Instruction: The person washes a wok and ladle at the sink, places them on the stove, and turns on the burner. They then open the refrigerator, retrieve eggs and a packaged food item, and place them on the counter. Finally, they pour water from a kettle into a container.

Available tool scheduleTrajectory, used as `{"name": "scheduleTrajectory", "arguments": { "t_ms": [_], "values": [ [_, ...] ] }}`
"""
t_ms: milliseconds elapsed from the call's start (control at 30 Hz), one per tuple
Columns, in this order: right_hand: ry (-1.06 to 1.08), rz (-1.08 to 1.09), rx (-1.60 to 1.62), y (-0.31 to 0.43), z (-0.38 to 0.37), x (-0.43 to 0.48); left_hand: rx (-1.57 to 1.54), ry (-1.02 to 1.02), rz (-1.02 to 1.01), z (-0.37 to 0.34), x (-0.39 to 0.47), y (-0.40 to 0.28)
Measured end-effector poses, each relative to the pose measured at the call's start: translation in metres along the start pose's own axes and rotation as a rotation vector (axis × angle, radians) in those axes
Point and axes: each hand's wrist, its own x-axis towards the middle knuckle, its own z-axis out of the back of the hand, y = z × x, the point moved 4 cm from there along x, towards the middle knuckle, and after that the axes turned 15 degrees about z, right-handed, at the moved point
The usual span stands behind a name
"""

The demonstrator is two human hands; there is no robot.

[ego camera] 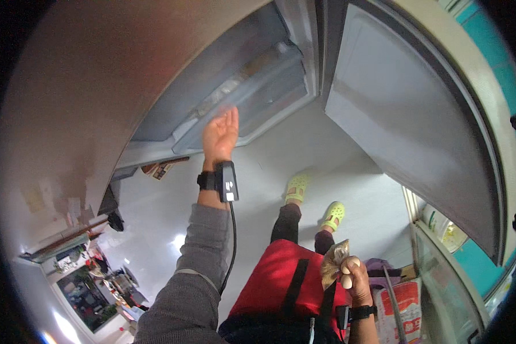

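My left hand (221, 131) is palm up, its partly blurred fingers stretched toward the front of a translucent lower drawer (271, 101) in an open refrigerator compartment. Nothing is seen in that hand, and whether its fingertips touch the drawer cannot be told. Pale contents show through the gap above the drawer front. Close to my body on the right, my right hand (359, 279) is closed around pale eggs (346, 282) and a small plastic bag (333, 266) with something brown in it. The grey refrigerator door (395, 99) stands swung out to the right.
A closed upper refrigerator door (90, 86) fills the upper left. My feet in yellow-green clogs (297, 189) are on the pale floor (258, 180). At lower right are a glass-panelled frame (447, 271), a red and white printed sack (400, 309) and a white tub (440, 228).
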Motion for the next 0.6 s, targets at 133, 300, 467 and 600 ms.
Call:
{"name": "scheduleTrajectory", "arguments": {
  "t_ms": [133, 300, 467, 600],
  "values": [
    [-0.049, -0.061, 0.061, 0.015, 0.023, -0.032, -0.066, -0.118, 0.157, 0.037, -0.053, 0.045],
    [-0.056, -0.006, -0.059, 0.019, 0.035, -0.046, 0.01, -0.086, 0.185, 0.076, -0.086, 0.075],
    [-0.011, -0.013, -0.034, 0.016, 0.027, -0.041, 0.032, 0.009, 0.224, 0.093, -0.089, 0.091],
    [0.023, -0.04, -0.087, 0.022, 0.017, -0.042, 0.171, -0.034, 0.355, 0.073, -0.128, 0.094]
  ]
}}
